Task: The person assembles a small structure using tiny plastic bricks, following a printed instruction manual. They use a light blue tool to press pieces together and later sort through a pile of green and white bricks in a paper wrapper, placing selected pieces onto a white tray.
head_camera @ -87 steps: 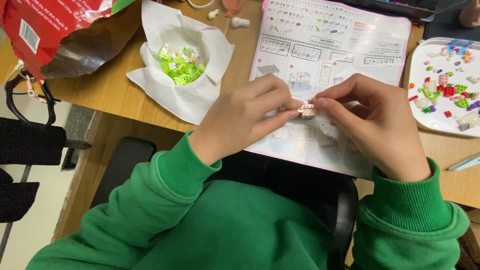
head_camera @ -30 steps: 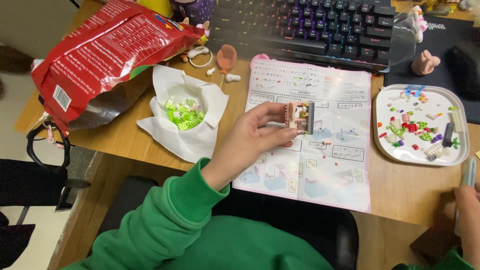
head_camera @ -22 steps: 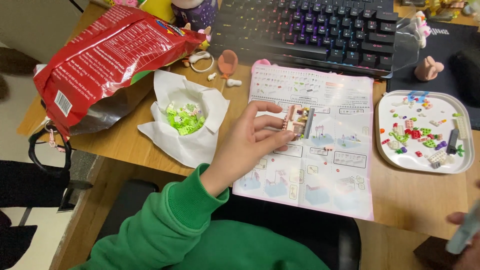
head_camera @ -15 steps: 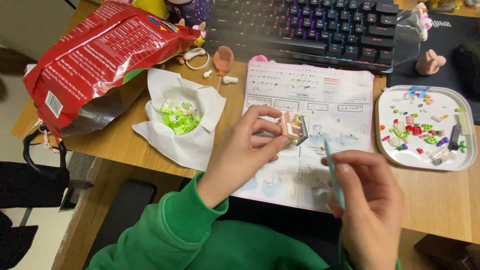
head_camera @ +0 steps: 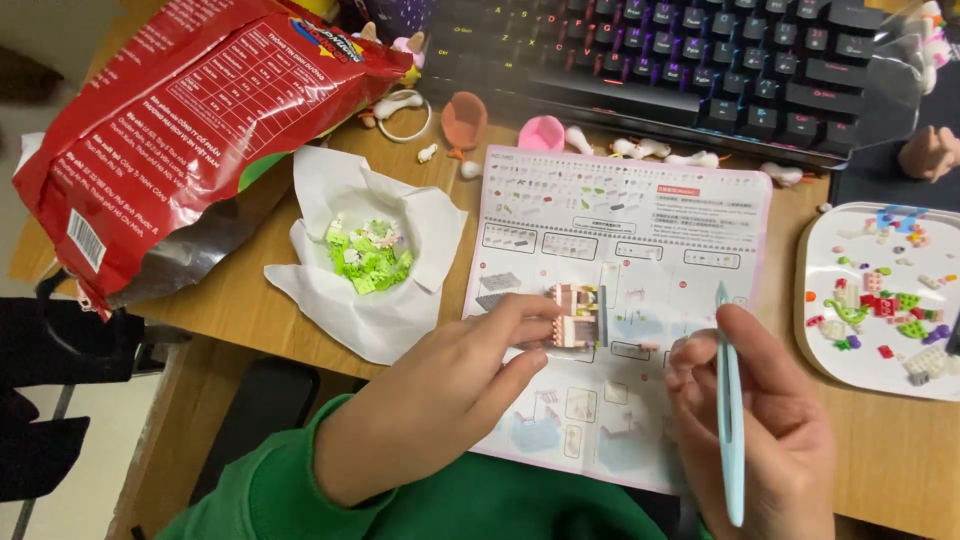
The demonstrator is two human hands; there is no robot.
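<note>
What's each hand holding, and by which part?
Left hand: small pink-and-white brick model, pinched at its left side. Right hand: pale blue plastic tweezers, gripped mid-shaft, tip up.

1. The desk is evenly and fairly brightly lit, in a warm indoor tone; the source itself is out of frame.
2. Shadows are soft: a faint one sits under the left hand on the sheet, another under the red bag.
3. The bag's foil gives off small glossy highlights along its creases.
4. The keyboard glows with its own coloured backlight and is darker than everything else.
5. The clear cover at the keyboard's right end shows pale glare.
6. Focus is sharp mid-frame; the right hand and tweezers look slightly soft.
7. The lower-left floor area is dim.
</note>
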